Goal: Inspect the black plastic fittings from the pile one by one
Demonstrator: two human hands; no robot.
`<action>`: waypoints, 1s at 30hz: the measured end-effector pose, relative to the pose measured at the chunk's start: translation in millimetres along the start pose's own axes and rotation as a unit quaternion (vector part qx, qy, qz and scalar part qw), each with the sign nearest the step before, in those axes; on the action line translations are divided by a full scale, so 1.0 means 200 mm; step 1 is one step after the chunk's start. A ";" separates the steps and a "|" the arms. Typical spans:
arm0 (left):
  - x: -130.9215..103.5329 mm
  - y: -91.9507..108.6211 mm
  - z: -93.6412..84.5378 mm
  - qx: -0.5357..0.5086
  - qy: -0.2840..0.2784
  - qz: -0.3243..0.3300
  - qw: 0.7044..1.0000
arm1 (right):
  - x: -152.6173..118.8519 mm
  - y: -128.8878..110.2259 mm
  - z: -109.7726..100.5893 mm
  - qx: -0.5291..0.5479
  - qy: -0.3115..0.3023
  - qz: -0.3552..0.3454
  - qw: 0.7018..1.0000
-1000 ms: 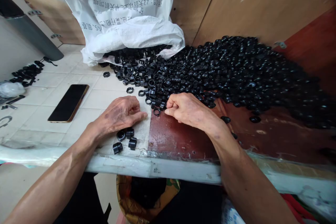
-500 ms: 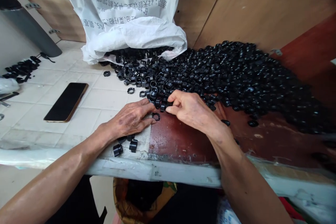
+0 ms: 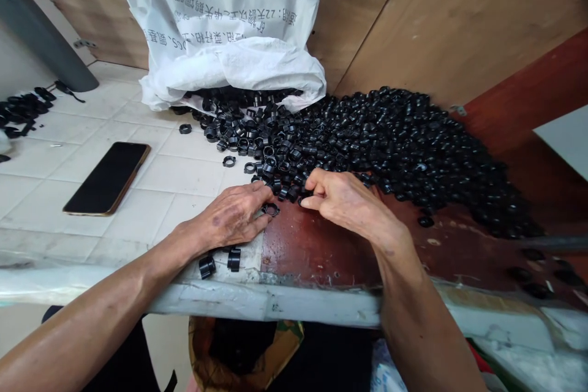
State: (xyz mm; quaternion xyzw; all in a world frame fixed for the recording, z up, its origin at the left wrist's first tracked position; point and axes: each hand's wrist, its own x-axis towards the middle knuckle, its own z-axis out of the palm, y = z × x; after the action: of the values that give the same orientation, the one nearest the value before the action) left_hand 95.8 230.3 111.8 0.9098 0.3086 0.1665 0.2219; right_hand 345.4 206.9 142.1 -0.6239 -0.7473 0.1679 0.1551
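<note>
My left hand [image 3: 234,215] rests low over the table's pale tiled part, thumb and forefinger closed on a black plastic ring [image 3: 271,210] with small lugs. To its right, my right hand [image 3: 344,197] pinches a small black plastic piece [image 3: 301,199] at the near edge of the heap; fingers hide most of it. The heap holds black rings [image 3: 269,152] at the left and rounded black pieces [image 3: 395,141] farther right. Below my left wrist, a few black collars [image 3: 234,260] lie near the table's front edge.
A white printed sack [image 3: 234,64] lies open behind the rings. At the left are a phone [image 3: 108,179], more black parts [image 3: 22,111] and a grey pipe [image 3: 50,43]. An open bag [image 3: 202,355] stands below the table edge [image 3: 321,307]. Wooden panels [image 3: 441,24] close the back.
My right hand has shifted slightly right and nearer, still pinched. My left hand keeps the ring in nearly the same place. The whole view has shifted a little.
</note>
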 end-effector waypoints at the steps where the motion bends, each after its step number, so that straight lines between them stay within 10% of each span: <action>1: 0.00 0.00 0.00 0.002 0.010 -0.016 1.000 | 0.00 0.02 -0.02 0.000 0.019 0.018 1.000; 22: -0.03 -0.11 0.01 -0.196 0.092 -0.105 0.971 | -0.13 -0.04 0.26 -0.111 0.105 -0.087 0.984; 30: -0.01 -0.12 0.00 -0.320 0.159 -0.138 0.924 | -0.08 -0.16 0.24 0.171 0.206 -0.124 0.956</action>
State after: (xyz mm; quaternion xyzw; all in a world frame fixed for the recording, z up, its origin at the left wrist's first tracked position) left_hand 82.6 246.2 98.2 0.7001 0.3924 0.3672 0.4702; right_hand 299.4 183.5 112.3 -0.5116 -0.7309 0.1402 0.4295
